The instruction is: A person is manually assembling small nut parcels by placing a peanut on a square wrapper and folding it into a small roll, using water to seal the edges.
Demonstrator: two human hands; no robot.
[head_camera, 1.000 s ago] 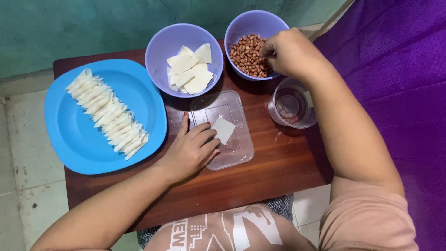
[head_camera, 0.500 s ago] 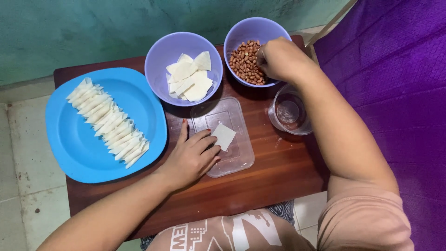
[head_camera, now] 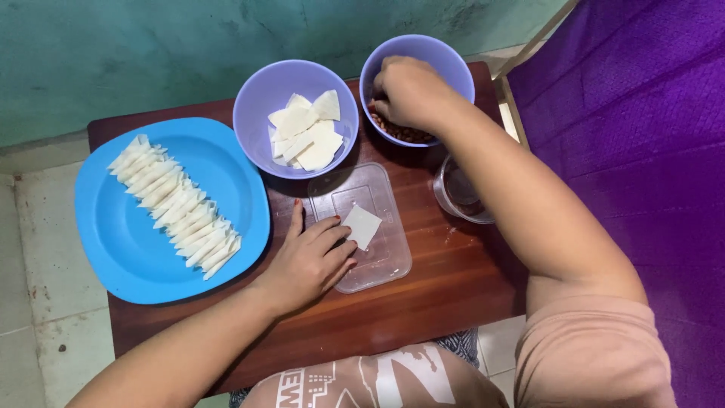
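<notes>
Peanuts (head_camera: 404,132) in the lilac bowl (head_camera: 445,60) at the table's far edge are pinched by the curled right hand (head_camera: 408,91). A square wrapper (head_camera: 362,225) is pressed flat onto the clear lid (head_camera: 381,261) mid-table by the left hand (head_camera: 306,264).

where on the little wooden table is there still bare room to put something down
Bare wood runs along the table's near edge, below the clear lid and the glass. The far side is crowded: blue plate, wrapper bowl, filling bowl with the right hand in it. The left hand rests on the lid.
</notes>
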